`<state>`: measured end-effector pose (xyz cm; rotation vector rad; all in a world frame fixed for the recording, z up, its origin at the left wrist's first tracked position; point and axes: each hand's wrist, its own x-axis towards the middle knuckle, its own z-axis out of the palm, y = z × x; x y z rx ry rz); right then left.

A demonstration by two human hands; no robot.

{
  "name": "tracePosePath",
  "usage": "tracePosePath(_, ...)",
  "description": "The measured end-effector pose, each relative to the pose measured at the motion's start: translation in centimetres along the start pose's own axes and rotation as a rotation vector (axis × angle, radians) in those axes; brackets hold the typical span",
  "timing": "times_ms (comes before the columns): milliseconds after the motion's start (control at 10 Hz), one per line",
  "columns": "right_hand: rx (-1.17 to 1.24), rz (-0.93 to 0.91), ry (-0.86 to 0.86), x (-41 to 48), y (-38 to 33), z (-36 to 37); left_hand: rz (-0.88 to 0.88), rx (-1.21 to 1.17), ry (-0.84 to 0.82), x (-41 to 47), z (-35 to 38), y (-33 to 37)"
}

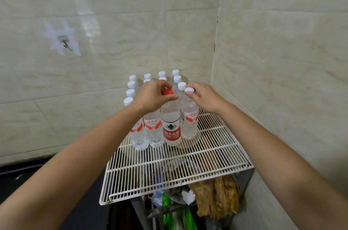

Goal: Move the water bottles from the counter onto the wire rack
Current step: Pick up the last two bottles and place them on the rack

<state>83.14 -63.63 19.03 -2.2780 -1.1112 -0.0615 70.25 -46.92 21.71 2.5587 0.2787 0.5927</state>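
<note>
Cream marbled wall tiles meet in a corner behind the work spot. Far left on the wall: small metal hook set in a ragged white adhesive patch. Lower left: dark black counter, only its edge showing.

White wire rack sits in the corner, its front rim overhanging the counter's edge. Clear plastic water bottles with white caps stand upright at the back of the rack in close rows, touching or nearly so. A column of four caps runs along the left side, with more rows behind. The front half of the rack is bare wire.

Left hand reaches in over the front row, fingers curled around the red cap of a clear bottle with a red label. This bottle stands upright on the rack, wedged between white-capped neighbours. The left forearm hides part of the front-left bottles.

Right hand pinches the white cap of the front-right bottle between thumb and fingertips. That bottle is upright on the rack, just beside the red-labelled one.

Under the rack, seen through the wires and past its front rim: yellow-brown dried strips, green packets and a crumpled white scrap, crowded together.
</note>
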Motion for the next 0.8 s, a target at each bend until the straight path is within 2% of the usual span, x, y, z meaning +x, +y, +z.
tracePosePath(200, 0.023, 0.08, -0.032, 1.6, 0.3, 1.8, 0.005, 0.033, 0.004, 1.4, 1.4, -1.5)
tracePosePath(700, 0.042, 0.028, 0.057, 0.0, 1.2, 3.3, 0.155, 0.254, 0.094, 1.8, 3.9, -4.4)
tracePosePath(800, 0.036, -0.015, 0.072, -1.2, 1.0, 3.2, 0.202, 0.258, 0.161, -0.2, 3.7, -3.8)
